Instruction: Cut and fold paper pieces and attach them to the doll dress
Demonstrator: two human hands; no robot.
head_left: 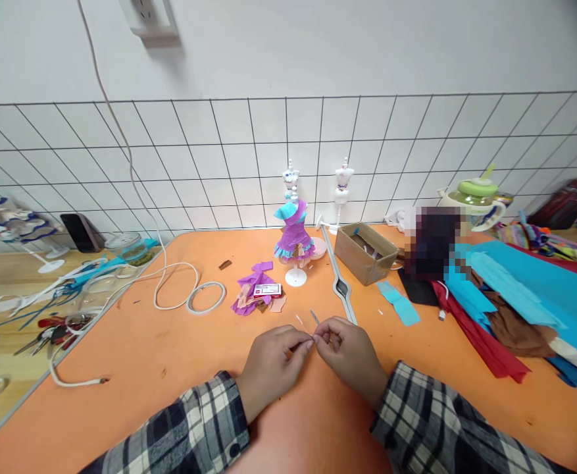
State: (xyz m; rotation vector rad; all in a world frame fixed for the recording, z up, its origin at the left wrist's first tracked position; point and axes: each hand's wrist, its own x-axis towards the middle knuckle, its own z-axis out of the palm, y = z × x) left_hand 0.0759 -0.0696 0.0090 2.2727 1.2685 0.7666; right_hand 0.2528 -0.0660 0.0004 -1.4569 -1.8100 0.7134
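My left hand (275,362) and my right hand (351,355) meet low over the orange table, fingertips almost touching. Both are closed in a pinch; whatever lies between the fingers is too small to name. A thin grey pointed piece (314,317) sticks out beside my right index finger, and I cannot tell whether that hand holds it. Just beyond the fingertips is a small whitish sliver (299,320). Farther back stands a miniature dress form (295,234) wearing a purple and blue ruffled paper dress. Purple and pink paper scraps (249,293) lie to its left, under a small red-and-white packet (267,290).
Behind the dress stand white mannequins (343,187). A cardboard box (364,253) and a grey folding strip (340,283) are right of it. Blue paper pieces (401,304) and crepe sheets (520,289) cover the right. A tape roll (206,298) and white cable (157,289) lie left.
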